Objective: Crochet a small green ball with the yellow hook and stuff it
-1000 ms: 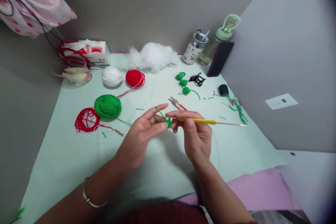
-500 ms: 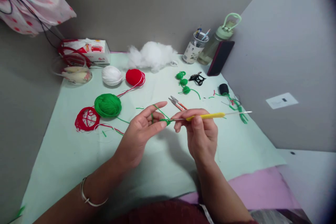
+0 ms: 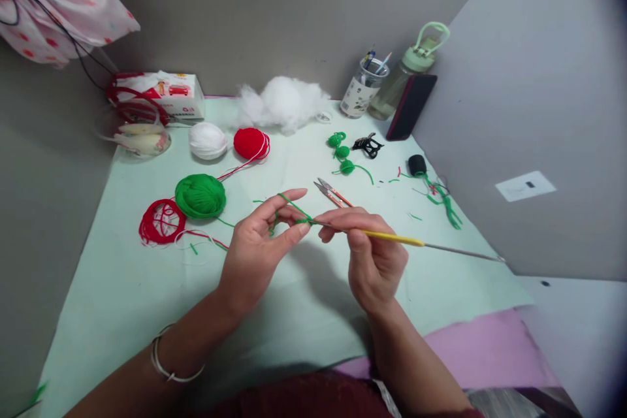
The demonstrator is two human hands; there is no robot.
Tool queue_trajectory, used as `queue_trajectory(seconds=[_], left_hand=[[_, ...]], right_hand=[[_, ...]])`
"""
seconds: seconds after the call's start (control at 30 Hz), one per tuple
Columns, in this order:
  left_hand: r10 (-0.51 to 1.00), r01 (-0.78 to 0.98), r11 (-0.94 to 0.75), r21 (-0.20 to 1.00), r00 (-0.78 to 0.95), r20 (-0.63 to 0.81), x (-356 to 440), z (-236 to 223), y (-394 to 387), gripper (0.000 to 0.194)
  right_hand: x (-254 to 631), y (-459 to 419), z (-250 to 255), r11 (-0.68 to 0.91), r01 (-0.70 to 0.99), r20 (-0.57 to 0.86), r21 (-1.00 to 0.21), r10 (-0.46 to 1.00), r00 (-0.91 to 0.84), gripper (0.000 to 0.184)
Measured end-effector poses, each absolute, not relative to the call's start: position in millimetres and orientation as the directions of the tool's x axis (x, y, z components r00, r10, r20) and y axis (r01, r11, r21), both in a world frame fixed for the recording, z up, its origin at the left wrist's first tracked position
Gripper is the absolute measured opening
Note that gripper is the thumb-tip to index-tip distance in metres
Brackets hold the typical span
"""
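Note:
My left hand pinches a small piece of green crochet work between thumb and fingers. Green yarn runs taut over its raised index finger. My right hand grips the yellow handle of a crochet hook, whose metal tip meets the green stitches by the left fingertips. The hook's other metal end points out to the right. A ball of green yarn lies to the left, its strand leading toward my left hand. Just beyond my right fingers are orange-handled thread snips, partly covered by the hand.
White yarn, red yarn and a red-and-white coil lie left. White stuffing sits at the back. Green crocheted pieces, a black claw clip, a pen jar, a bottle and a phone stand right.
The crochet hook has swung, its free end now lower and farther right. My right fingers have shifted slightly along with it. The yarn over my left index finger runs at a steeper slant.

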State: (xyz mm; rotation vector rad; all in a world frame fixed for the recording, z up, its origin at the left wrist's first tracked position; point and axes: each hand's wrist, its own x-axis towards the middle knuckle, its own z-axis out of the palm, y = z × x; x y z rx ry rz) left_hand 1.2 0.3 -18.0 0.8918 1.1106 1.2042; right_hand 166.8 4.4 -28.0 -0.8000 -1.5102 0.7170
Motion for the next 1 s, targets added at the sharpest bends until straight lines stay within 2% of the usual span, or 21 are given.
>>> queue_trajectory(seconds=[0.13, 0.2, 0.27, 0.43, 0.47, 0.5, 0.53, 0.6, 0.63, 0.7, 0.8, 0.9, 1.0], left_hand=[[0.981, -0.283, 0.18, 0.942, -0.022, -0.195, 3.5, -20.4, 2.5, 0.037], [0.978, -0.31, 0.2, 0.93, -0.002, -0.211, 4.4, -20.3, 2.3, 0.039], [0.97, -0.362, 0.239, 0.901, 0.055, -0.235, 4.4, -19.1, 1.5, 0.044], [0.89, -0.57, 0.455, 0.684, 0.288, -0.352, 0.4, -15.7, 3.5, 0.053], [0.878, -0.589, 0.479, 0.651, 0.312, -0.364, -0.8, -15.5, 4.9, 0.054], [0.876, -0.601, 0.482, 0.637, 0.313, -0.367, -1.8, -15.5, 6.3, 0.054], [0.884, -0.606, 0.467, 0.644, 0.297, -0.361, -2.7, -15.4, 7.6, 0.053], [0.917, -0.599, 0.397, 0.695, 0.223, -0.331, -3.7, -14.9, 9.1, 0.051], [0.932, -0.585, 0.36, 0.727, 0.187, -0.312, -3.6, -14.4, 9.0, 0.049], [0.949, -0.547, 0.314, 0.776, 0.155, -0.275, -2.6, -13.2, 6.9, 0.046], [0.955, -0.501, 0.296, 0.813, 0.171, -0.243, 0.6, -12.6, 1.5, 0.042], [0.961, -0.47, 0.277, 0.838, 0.144, -0.237, 3.7, -15.0, -1.8, 0.043], [0.94, -0.52, 0.341, 0.783, 0.19, -0.284, 5.0, -19.7, -0.4, 0.046]], right_hand=[[167.8, -1.4, -34.7, 0.683, 0.317, 0.678, -0.658, 0.721, -0.143, 0.027], [168.6, -4.8, -39.5, 0.704, 0.432, 0.708, -0.563, 0.681, -0.186, 0.035], [169.7, -6.6, -44.0, 0.702, 0.483, 0.721, -0.523, 0.667, -0.188, 0.043], [171.3, -4.3, -43.5, 0.759, 0.558, 0.783, -0.335, 0.554, -0.283, 0.051], [170.9, -3.1, -40.6, 0.767, 0.537, 0.792, -0.35, 0.549, -0.268, 0.048], [170.3, -1.8, -37.2, 0.762, 0.496, 0.786, -0.416, 0.576, -0.225, 0.043], [169.6, -0.2, -33.5, 0.729, 0.432, 0.757, -0.532, 0.637, -0.143, 0.035], [168.5, 3.4, -27.4, 0.587, 0.252, 0.61, -0.77, 0.792, 0.017, 0.023], [168.1, 5.4, -25.5, 0.521, 0.148, 0.534, -0.841, 0.843, 0.069, 0.02], [167.1, 8.8, -24.4, 0.418, -0.014, 0.416, -0.908, 0.906, 0.077, 0.021], [164.4, 9.4, -26.8, 0.422, -0.045, 0.422, -0.906, 0.907, 0.009, 0.017], [161.0, 4.0, -29.8, 0.542, 0.131, 0.546, -0.83, 0.838, -0.009, 0.023], [161.3, -0.5, -31.7, 0.672, 0.354, 0.689, -0.65, 0.718, -0.096, 0.035]])
